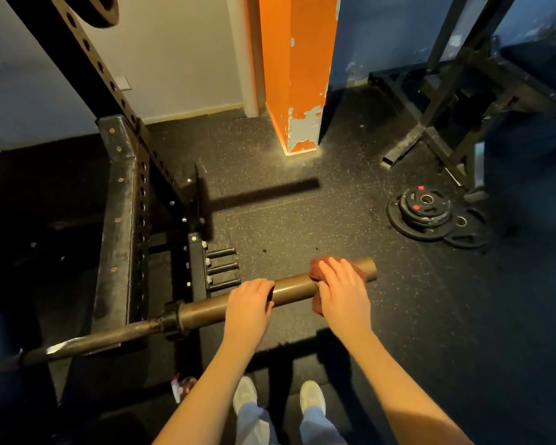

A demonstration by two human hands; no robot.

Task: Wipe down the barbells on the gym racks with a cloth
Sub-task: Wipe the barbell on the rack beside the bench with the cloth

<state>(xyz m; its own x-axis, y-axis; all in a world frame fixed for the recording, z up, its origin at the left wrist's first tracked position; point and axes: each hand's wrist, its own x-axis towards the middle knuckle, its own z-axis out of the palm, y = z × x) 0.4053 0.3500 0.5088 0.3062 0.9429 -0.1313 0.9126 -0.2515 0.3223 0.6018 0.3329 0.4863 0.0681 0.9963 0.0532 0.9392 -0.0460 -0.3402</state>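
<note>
A rusty brown barbell (203, 309) lies across the black rack (116, 220), its thick sleeve pointing right toward me. My left hand (247, 305) grips the sleeve near its middle, fingers curled over the top. My right hand (342, 289) holds a dark red cloth (320, 269) wrapped round the sleeve close to its free end (371, 268). Part of the cloth hangs below the bar under my right palm.
Black weight plates (426, 210) lie stacked on the speckled rubber floor at the right. An orange pillar (296, 75) stands ahead. Another dark rack frame (446, 101) fills the upper right. Storage pegs (223, 268) jut from the rack base. My shoes (278, 396) are below.
</note>
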